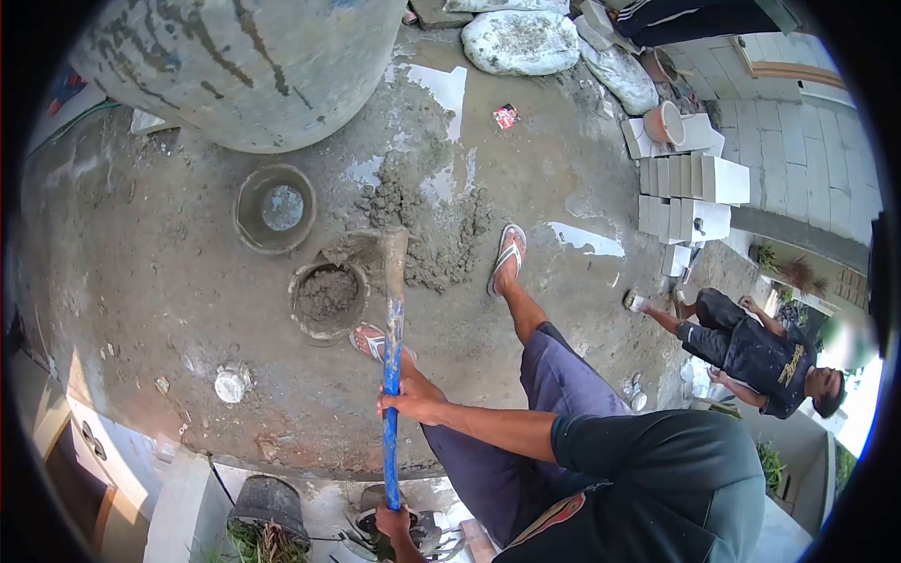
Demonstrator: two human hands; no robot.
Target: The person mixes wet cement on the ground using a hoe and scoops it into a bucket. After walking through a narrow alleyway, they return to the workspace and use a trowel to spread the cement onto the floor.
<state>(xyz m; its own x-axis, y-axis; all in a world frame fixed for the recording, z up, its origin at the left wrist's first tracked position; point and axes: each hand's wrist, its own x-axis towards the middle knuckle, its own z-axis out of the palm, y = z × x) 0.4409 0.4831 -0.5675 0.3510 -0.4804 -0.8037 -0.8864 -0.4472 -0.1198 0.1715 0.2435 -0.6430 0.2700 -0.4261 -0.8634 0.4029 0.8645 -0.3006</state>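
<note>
My right hand [410,401] is wrapped round the blue-painted handle of a hoe [393,338] at about mid-length. Lower in the view, my left hand [392,520] grips the same handle near its end. At the far end of the handle, the mortar-smeared blade lies beside a bucket [298,324] containing wet mortar [327,295]. More wet mortar [436,246] is heaped on the ground, between the hoe head and my right sandalled foot [508,260]. My left foot [371,342] stands close to the bucket.
Another bucket [241,214] stands near a large grey tank [244,70]. Filled sacks [522,43], stacked light blocks [690,178] and an orange-brown pail [664,124] line the far side. A person [762,347] sits or crouches at right. A potted plant [267,511] is at bottom left.
</note>
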